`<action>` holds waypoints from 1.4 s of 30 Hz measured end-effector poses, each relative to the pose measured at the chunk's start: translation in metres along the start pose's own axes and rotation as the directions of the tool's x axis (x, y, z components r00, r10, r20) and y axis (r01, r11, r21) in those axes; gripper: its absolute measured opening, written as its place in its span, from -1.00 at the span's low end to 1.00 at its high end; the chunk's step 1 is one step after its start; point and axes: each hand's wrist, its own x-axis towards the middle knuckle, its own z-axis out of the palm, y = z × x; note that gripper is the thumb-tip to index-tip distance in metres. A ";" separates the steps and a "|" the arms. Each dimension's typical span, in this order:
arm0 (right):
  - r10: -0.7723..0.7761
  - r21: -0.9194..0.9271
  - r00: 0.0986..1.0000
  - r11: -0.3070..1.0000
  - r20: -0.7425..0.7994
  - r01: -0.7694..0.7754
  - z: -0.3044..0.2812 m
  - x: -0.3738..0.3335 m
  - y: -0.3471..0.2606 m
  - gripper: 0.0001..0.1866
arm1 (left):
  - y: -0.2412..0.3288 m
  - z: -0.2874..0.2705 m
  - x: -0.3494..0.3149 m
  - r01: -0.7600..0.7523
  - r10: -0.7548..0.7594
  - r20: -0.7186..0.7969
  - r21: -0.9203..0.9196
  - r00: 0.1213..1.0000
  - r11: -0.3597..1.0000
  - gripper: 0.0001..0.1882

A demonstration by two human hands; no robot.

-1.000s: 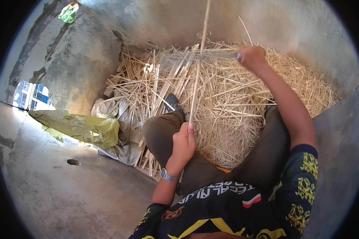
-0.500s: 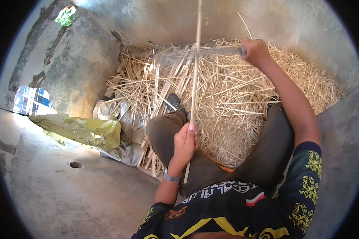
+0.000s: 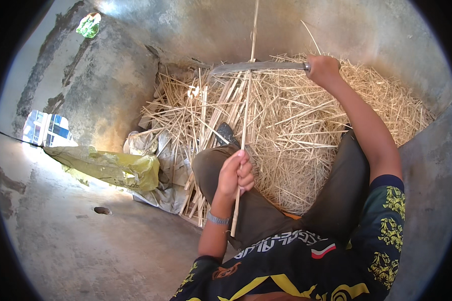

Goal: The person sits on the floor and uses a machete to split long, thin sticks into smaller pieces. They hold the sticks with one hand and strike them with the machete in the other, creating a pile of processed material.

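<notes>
My left hand (image 3: 236,173) is closed around a long thin bamboo strip (image 3: 245,113). The strip runs up and away from me past the top edge of the view, and its lower end sticks out below my fist. In my right hand (image 3: 324,69), out at the far right, is the handle of a long machete (image 3: 261,66). Its blade points left and lies across the strip well above my left hand. The blade covers a short piece of the strip where they cross.
A deep heap of bamboo shavings (image 3: 296,120) spreads between and beyond my legs. Split bamboo strips (image 3: 201,110) lie at the left beside a yellow plastic sheet (image 3: 143,172) and grey sacking (image 3: 166,190). Concrete walls (image 3: 100,75) enclose the spot; a small hole (image 3: 103,210) shows at lower left.
The machete, blurred before, is now sharp and lies across the strip. My right hand has shifted slightly right and down. My left hand keeps its hold, its fingers turned a little.
</notes>
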 end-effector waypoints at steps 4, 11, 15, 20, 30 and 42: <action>-0.050 -0.029 0.979 0.998 0.196 0.057 -0.034 -0.034 -0.071 -0.85 | -0.006 -0.021 -0.005 0.066 -0.073 -0.034 -0.176 0.997 0.982 -0.69; -0.220 0.139 0.972 0.969 0.088 0.206 0.018 -0.017 -0.051 -0.79 | -0.007 -0.004 -0.010 -0.022 0.020 -0.043 -0.040 0.999 0.999 -0.70; 0.167 0.098 0.902 0.970 0.398 -0.223 -0.021 -0.013 -0.052 -0.81 | -0.007 -0.005 -0.011 -0.008 0.003 -0.128 -0.035 0.992 0.999 -0.70; -0.202 -0.036 0.938 0.975 0.283 0.220 -0.031 -0.033 -0.078 -0.80 | -0.011 -0.011 -0.016 -0.030 0.034 -0.120 0.035 0.992 0.999 -0.70; 0.215 0.045 0.940 0.971 0.266 -0.235 -0.031 -0.024 -0.046 -0.77 | -0.018 0.002 -0.014 -0.007 0.073 -0.221 0.289 0.972 0.957 -0.66; 0.287 0.065 0.920 0.947 0.265 -0.314 -0.004 -0.021 0.006 -0.70 | -0.006 -0.004 -0.018 0.087 -0.076 -0.098 0.115 0.992 0.990 -0.68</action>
